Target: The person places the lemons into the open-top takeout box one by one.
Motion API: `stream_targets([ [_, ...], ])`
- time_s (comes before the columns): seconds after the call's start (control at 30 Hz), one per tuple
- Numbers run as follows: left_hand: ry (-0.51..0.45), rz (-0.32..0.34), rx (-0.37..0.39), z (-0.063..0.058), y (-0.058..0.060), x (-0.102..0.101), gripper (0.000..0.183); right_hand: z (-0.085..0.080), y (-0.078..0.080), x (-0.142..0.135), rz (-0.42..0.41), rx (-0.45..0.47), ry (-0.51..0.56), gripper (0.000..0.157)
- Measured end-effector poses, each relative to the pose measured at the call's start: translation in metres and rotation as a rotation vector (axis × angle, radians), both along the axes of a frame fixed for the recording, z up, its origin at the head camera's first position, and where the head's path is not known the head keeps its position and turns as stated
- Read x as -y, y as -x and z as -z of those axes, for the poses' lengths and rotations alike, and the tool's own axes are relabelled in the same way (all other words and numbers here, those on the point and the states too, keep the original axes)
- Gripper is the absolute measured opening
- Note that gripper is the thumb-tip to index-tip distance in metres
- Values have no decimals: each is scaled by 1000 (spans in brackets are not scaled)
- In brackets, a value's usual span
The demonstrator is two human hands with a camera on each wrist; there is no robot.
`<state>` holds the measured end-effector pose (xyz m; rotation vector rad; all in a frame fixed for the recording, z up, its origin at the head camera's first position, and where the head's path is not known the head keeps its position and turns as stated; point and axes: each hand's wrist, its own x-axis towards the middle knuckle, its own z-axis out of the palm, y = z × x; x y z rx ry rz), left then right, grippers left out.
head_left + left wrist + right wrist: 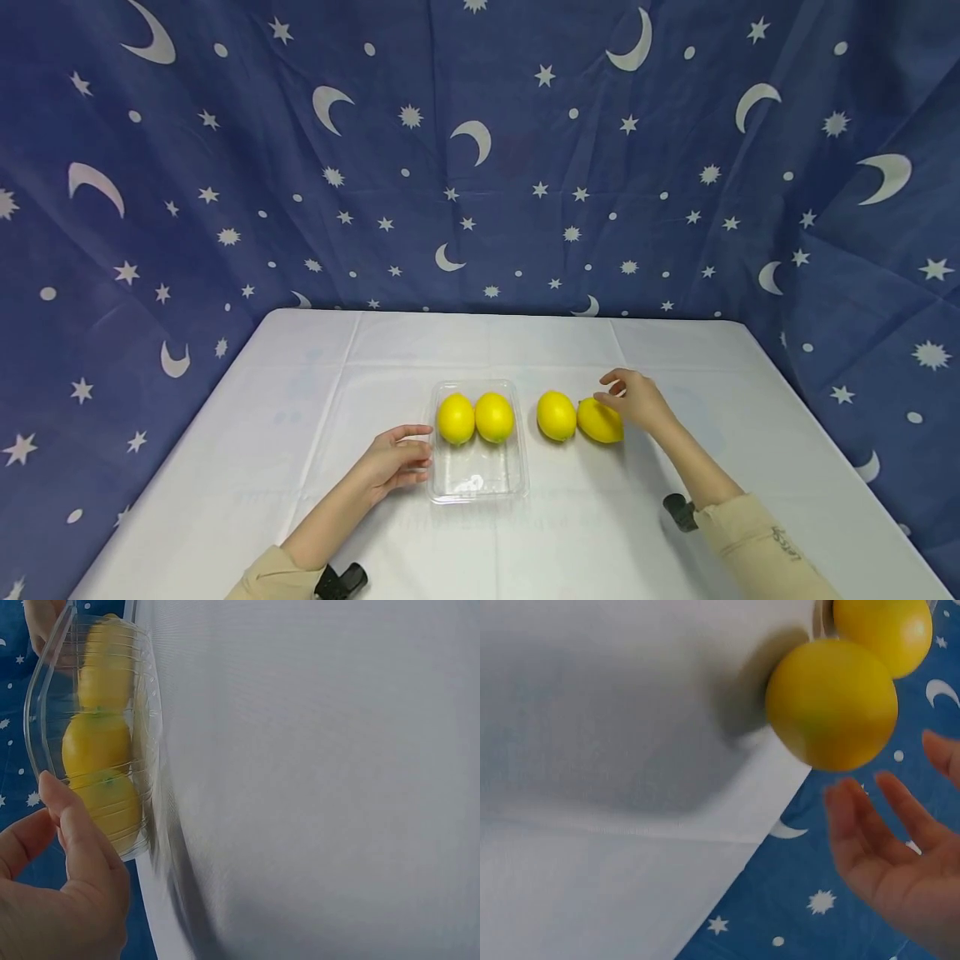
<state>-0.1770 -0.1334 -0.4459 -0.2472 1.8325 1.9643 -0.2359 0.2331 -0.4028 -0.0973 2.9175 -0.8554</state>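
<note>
Two yellow lemons, a left one (456, 418) and a right one (494, 417), sit side by side in the back half of a clear plastic container (474, 483). My left hand (396, 460) is at the container's left side, its fingertips right at the rim (36, 742) in the left wrist view. To the right of the container, a third lemon (557, 416) stands beside a fourth lemon (600, 420), which lies tilted. Over that tilted lemon's right side hovers my right hand (636, 398), fingers loosely bent; the right wrist view shows its fingers apart from the nearest lemon (832, 705).
A white cloth covers the table (300, 400). Behind and along both sides hangs a dark blue curtain (517, 150) with white moons and stars. Dark wrist cameras show by each sleeve, one at the left (343, 581) and one at the right (679, 512).
</note>
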Motion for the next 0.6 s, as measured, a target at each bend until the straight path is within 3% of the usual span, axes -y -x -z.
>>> stream_targets([
  [0.17,8,7,-2,-1,0,1,50,-2,9,-4,-91,122,-48,43],
  [0.37,32,-1,-9,-1,2,2,48,-4,18,-3,-175,264,-25,48],
  [0.6,42,-12,2,-1,0,-2,47,-5,23,-3,-188,390,-31,42],
])
